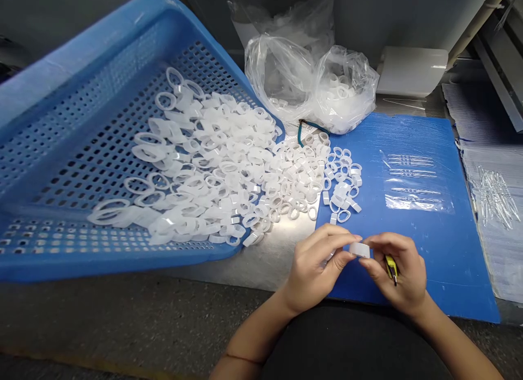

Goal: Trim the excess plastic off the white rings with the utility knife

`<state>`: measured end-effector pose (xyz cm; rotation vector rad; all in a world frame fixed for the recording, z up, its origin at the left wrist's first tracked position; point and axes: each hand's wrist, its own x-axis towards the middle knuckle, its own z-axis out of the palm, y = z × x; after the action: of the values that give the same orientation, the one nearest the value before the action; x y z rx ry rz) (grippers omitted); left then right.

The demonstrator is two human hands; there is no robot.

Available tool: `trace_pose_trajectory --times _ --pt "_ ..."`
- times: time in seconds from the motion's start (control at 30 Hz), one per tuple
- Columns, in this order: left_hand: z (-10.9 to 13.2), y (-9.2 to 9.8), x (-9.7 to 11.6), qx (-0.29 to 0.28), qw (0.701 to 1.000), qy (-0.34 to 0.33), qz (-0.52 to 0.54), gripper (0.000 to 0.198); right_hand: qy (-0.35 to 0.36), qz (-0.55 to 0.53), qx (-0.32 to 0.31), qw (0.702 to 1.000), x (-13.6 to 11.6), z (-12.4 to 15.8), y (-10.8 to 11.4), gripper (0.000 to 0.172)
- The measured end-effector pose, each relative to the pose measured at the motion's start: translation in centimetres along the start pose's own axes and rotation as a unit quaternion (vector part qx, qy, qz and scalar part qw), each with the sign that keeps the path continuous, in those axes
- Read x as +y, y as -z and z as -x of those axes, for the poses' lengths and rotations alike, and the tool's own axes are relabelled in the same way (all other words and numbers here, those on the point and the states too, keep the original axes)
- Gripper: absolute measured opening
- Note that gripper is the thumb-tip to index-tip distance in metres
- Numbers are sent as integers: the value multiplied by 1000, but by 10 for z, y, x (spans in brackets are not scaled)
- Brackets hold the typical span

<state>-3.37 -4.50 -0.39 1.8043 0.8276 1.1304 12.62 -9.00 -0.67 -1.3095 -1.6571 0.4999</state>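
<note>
Between my two hands, over the front of the blue mat [433, 249], a translucent white plastic ring [360, 250] is pinched at both sides. My left hand [321, 263] is closed, its thumb and index finger on the ring's left side. On the ring's right side, my right hand [398, 268] is closed in a pinch too. Tucked in the curled fingers of that hand is a small yellow cutter [391, 268] with a dark tip. Just beyond my hands, loose white rings [343, 184] lie on the mat's left edge.
A blue perforated basket [61, 69] lies tipped at left, a heap of white rings [229, 167] spilling from it. Clear plastic bags [281, 75] with rings stand behind. Slim clear packets [412, 181] lie on the mat. Thin shiny pieces [496, 197] rest on a paper stack [502, 260].
</note>
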Motion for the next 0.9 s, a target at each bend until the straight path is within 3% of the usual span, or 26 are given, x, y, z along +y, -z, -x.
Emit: trace_pose_trajectory --times 0.17,0.27,0.57,0.9 --pt "2 -1 -4 18 993 -89 -71 27 42 24 -16 999 -4 -5 -1 6" --pt "2 -2 -5 19 991 -109 -77 25 50 13 -9 999 -4 -6 -1 3" --pt "0 -1 -1 -11 1000 -20 -13 17 -20 -86 -43 995 -7 -6 1 8" --pt "4 -4 -7 -14 1000 -24 -11 12 0 -56 -60 997 -7 -10 4 5"
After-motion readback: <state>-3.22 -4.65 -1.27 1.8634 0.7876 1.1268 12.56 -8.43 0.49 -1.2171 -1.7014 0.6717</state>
